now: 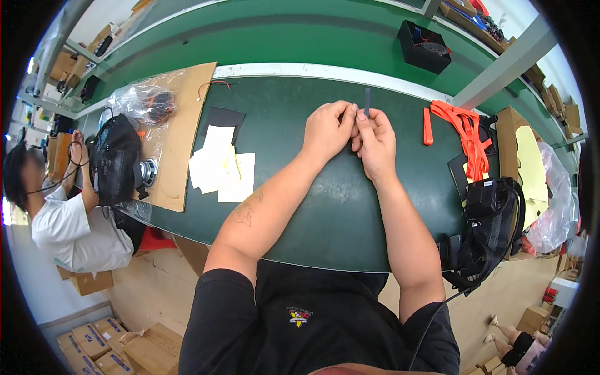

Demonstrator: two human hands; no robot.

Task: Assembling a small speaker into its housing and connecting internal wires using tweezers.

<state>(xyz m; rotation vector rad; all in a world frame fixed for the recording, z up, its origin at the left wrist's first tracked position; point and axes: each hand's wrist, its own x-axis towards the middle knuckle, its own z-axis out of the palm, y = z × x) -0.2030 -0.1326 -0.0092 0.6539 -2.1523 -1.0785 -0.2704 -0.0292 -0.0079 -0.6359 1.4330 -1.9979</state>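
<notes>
Over the green tabletop (pixel 337 219), my left hand (pixel 326 130) and my right hand (pixel 379 153) meet fingertip to fingertip. A narrow dark grey strip (pixel 367 98) stands up from between the thumb and fingers of my right hand, its lower part hidden by them. My left hand is closed in a pinch right beside it, touching the right fingers; whether it grips the strip or some small piece is hidden. Left of my arms lie several pale yellow paper sheets (pixel 236 178) and a black foam sheet (pixel 225 117).
Orange strips (pixel 465 134) lie on the right, near a cardboard box (pixel 509 147) and a black mesh bag (pixel 484 244). To the left are a cardboard sheet (pixel 181 150), a black bag (pixel 117 159) and a seated co-worker (pixel 81 225). A black speaker box (pixel 425 47) sits beyond the white ledge.
</notes>
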